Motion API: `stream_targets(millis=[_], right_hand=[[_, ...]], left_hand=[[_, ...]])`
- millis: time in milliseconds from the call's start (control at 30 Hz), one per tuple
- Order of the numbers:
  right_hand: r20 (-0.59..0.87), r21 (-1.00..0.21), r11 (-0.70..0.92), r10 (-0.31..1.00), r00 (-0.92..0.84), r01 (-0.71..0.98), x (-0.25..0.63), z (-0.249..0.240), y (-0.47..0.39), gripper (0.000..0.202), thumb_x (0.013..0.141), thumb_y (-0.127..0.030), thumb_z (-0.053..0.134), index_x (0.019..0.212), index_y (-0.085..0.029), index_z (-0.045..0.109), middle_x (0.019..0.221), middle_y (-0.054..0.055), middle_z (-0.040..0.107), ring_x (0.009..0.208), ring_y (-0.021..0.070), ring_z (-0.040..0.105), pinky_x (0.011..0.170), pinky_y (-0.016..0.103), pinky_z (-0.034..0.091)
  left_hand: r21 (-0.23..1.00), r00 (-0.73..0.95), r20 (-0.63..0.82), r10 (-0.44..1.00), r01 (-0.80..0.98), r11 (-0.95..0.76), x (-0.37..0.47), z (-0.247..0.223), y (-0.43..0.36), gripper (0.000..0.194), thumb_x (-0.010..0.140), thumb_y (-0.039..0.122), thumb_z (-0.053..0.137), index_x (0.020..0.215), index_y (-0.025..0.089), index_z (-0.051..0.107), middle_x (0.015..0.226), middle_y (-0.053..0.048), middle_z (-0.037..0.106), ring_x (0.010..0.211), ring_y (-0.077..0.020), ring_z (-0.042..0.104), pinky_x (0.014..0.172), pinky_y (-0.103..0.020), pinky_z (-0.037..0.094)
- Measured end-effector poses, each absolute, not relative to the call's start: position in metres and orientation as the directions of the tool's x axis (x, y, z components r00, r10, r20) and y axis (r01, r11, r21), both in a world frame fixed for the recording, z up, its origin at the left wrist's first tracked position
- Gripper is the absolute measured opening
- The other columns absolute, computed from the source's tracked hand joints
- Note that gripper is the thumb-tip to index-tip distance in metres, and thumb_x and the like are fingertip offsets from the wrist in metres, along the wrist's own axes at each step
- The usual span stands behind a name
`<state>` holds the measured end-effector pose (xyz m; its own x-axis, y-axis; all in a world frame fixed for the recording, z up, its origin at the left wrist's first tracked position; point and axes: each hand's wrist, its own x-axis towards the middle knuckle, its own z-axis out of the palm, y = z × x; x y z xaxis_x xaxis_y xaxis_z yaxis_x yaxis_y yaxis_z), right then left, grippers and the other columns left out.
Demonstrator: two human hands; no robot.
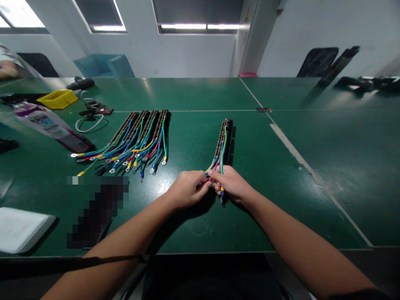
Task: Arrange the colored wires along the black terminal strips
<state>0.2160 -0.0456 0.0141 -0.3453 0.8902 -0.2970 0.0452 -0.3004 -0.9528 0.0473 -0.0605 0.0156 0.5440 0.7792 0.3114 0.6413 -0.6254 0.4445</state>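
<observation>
A black terminal block (pixel 222 137) with metal contacts lies lengthwise on the green table, its coloured wires running toward me. My right hand (pixel 233 183) is closed around those wires (pixel 222 160); yellow and blue lugged ends stick out below the fingers. Beside it, touching or nearly so, my left hand (pixel 190 188) pinches at the wire ends, where a bit of red shows between the hands. The exact ends under the fingers are hidden. To the left lie several similar terminal blocks (pixel 146 125) in a row, their wires (pixel 137 152) fanned out with ring lugs.
On the left are a purple-labelled bottle (pixel 53 127) on its side, a yellow bin (pixel 58 99), a grey cable (pixel 90 127), a white block-like packet (pixel 23 229) and a pixelated dark object (pixel 100 214). A tape strip (pixel 293 154) runs along the table (pixel 328 166). Another person's arm (pixel 8 68) shows far left.
</observation>
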Motion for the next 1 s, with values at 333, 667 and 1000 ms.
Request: stream_targets(millis=[333,667,1000], right_hand=[[-0.315,-0.939,-0.344,0.879,-0.358,-0.018,0.2143,0.0167,-0.0460,0.016,0.086,-0.028,0.056,0.077,-0.016,0.050,0.050,-0.004,0.052,0.041,0.0076,0.050,0.041,0.019,0.047],[-0.332,-0.936,-0.351,0.865,-0.377,0.021,0.2174,0.0170,-0.0472,0.025,0.084,-0.038,0.058,0.074,-0.018,0.046,0.041,-0.008,0.041,0.032,0.0050,0.034,0.031,0.015,0.031],[-0.331,-0.931,-0.365,0.869,-0.367,-0.025,0.2150,0.0171,-0.0461,0.021,0.081,-0.033,0.061,0.076,-0.018,0.046,0.045,-0.010,0.036,0.032,0.0035,0.028,0.029,0.015,0.024]], left_hand=[[0.463,0.586,0.275,0.763,0.614,-0.639,0.0476,0.0184,-0.0604,0.018,0.090,0.026,0.047,0.077,0.016,0.055,0.063,0.001,0.056,0.055,-0.0101,0.048,0.053,-0.022,0.030],[0.361,0.624,0.279,0.730,0.636,-0.682,0.0463,0.0161,-0.0579,0.021,0.092,0.026,0.041,0.076,0.017,0.051,0.063,0.000,0.054,0.056,-0.0117,0.049,0.054,-0.024,0.031],[0.318,0.625,0.297,0.722,0.649,-0.691,0.0470,0.0136,-0.0575,0.018,0.090,0.026,0.044,0.075,0.017,0.051,0.064,0.001,0.054,0.057,-0.0117,0.048,0.055,-0.024,0.030]])
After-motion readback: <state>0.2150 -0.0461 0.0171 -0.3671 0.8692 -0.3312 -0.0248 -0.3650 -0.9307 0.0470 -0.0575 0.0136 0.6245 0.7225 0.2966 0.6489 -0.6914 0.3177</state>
